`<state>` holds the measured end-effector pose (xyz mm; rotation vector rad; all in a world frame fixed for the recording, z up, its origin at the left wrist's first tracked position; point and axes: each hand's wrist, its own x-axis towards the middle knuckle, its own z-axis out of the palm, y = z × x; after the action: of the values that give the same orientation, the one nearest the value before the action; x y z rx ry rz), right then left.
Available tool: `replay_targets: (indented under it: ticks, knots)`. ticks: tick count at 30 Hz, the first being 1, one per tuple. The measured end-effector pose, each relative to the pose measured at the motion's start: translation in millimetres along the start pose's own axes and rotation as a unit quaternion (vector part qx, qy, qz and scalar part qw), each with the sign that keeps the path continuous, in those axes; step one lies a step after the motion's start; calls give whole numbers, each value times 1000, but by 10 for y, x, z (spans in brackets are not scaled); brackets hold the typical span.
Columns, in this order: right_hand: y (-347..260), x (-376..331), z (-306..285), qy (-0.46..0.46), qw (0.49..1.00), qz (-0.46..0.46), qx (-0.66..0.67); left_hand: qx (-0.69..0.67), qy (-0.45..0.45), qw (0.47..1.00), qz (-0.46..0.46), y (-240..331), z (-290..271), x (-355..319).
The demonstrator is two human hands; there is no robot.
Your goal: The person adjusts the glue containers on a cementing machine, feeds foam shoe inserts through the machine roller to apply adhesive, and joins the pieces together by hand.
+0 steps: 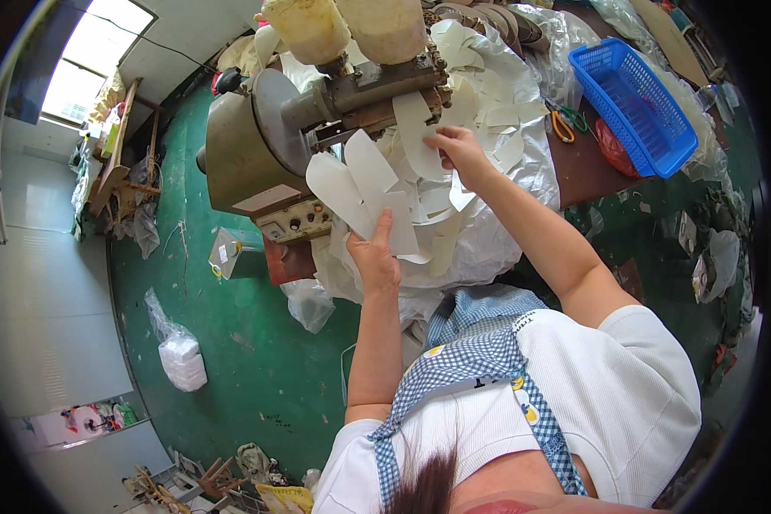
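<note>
My left hand grips several white insole-shaped sheets, fanned out, with the thumb on top. Held by its edge in my right hand is another rounded white sheet. Its far end reaches up to the roller head of an olive-green machine; whether it is between the rollers I cannot tell. Beneath my hands and to the right, many loose white cut pieces lie heaped on a pale plastic sheet.
Two yellowed pots top the machine. At the right are a blue plastic basket, orange-handled scissors and a red bag. A metal can and a bagged white bundle stand on the green floor.
</note>
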<state>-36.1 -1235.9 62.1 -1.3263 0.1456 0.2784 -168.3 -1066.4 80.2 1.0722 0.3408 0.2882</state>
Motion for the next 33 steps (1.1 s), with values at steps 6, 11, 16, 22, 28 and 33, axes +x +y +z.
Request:
replay_targets:
  ticks: [6, 11, 16, 22, 28, 33]
  knots:
    - [12, -178, 93, 0, 985, 167, 46, 11, 40, 999, -29, -89, 63, -42]
    - [197, -864, 246, -151, 982, 11, -114, 33, 34, 998, -49, -94, 139, -161]
    - [-11, -898, 127, -114, 978, -111, -135, -36, -17, 998, -55, -19, 94, -150]
    - [-28, -790, -39, -111, 985, -88, -96, -40, -45, 998, -35, 102, 124, -152]
    - [-112, -816, 38, -134, 986, -53, -83, 35, -47, 998, -38, -16, 44, -89]
    - [-64, -793, 136, -116, 980, -60, -149, 50, 43, 996, 58, -22, 30, -93]
